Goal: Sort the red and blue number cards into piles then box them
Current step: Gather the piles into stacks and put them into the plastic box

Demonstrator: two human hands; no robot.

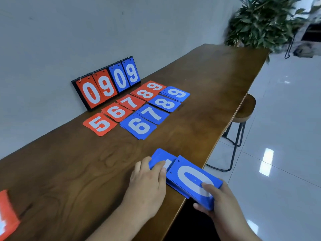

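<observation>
My right hand [220,200] grips a stack of blue cards [194,180] with a white 0 on top, at the table's near edge. My left hand [147,181] presses on a second blue pile [160,156] that lies partly under the 0 stack. Farther back, red cards 5 [99,125], 6 [117,112], 7 [131,101], 8 [145,93] and 9 [155,86] lie in a slanted row. Beside them run blue cards 6 [139,126], 7 [152,113], 8 [165,103] and 9 [175,93]. A red card [7,213] pokes in at the lower left.
A black flip scoreboard [106,82] showing 09 in red and 09 in blue leans at the wall. The brown wooden table [217,80] runs back to a potted plant [264,23]. A round stool [243,115] stands on the glossy floor at the right.
</observation>
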